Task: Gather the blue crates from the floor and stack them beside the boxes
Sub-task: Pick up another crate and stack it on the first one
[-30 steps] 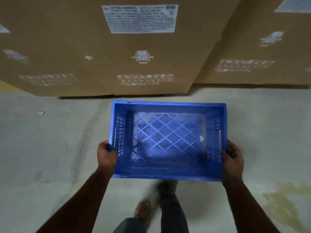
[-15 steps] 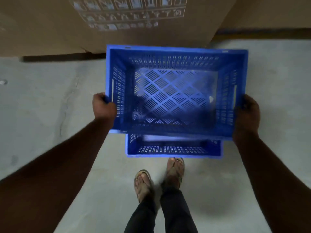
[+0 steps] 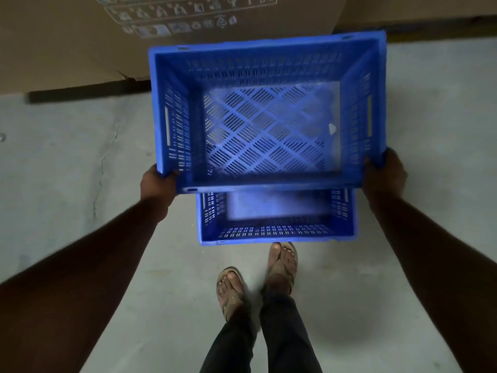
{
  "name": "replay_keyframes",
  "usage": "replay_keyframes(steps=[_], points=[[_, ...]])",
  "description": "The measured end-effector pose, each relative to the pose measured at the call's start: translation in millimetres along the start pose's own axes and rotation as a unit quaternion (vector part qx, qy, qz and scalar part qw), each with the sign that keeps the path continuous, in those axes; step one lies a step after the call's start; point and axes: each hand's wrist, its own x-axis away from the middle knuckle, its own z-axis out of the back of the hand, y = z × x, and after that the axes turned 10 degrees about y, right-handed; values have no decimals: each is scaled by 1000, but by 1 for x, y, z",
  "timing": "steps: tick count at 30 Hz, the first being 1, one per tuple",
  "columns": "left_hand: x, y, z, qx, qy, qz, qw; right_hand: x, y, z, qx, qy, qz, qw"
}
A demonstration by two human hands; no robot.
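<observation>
I hold an empty blue crate [image 3: 266, 125] with slotted walls and a lattice floor in the air. My left hand [image 3: 157, 185] grips its near left corner and my right hand [image 3: 384, 175] grips its near right corner. Below it a second blue crate [image 3: 277, 230] stands on the concrete floor, its far half hidden under the held one. The held crate sits farther from me than the lower one and overlaps it only in part. Large cardboard boxes [image 3: 80, 44] stand just behind both crates.
My two sandalled feet [image 3: 258, 275] stand right in front of the lower crate. A second cardboard box [image 3: 419, 9] is at the top right. Grey concrete floor [image 3: 67, 162] with a thin crack spreads to the left and right.
The view tipped down and I came closer to the boxes. The crate on the floor came into sight below the held one, and more of it shows now.
</observation>
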Motion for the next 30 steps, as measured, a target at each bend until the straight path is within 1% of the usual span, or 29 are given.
replay_keyframes(steps=[3, 5, 8, 10, 17, 21, 23, 25, 28, 30], points=[[-37, -19, -15, 9, 20, -33, 999, -14, -10, -9, 11, 11, 9, 1000], [-40, -7, -18, 20, 25, -42, 999, -21, -10, -13, 34, 14, 8, 999], [-16, 17, -14, 30, 2, -34, 999, -21, -11, -9, 67, -3, 10, 998], [-1, 22, -11, 35, -6, -26, 999, -18, -12, -4, 77, -13, 11, 997], [19, 13, -9, 36, -9, -13, 999, 2, 4, 10, 90, -49, -8, 995], [28, 0, -6, 34, -11, 10, 999, 7, 4, 14, 128, -50, 9, 990], [34, -12, -1, 28, -5, 13, 1000, -3, 22, 10, 113, -46, -8, 992], [35, -27, 4, 23, -7, 9, 1000, -28, 64, -5, 104, -52, -14, 993], [48, -34, 7, 21, -13, 3, 1000, -5, 61, 1, 107, -70, 4, 992], [52, -39, 5, 34, -10, 3, 999, -2, 77, -1, 101, -80, -2, 992]])
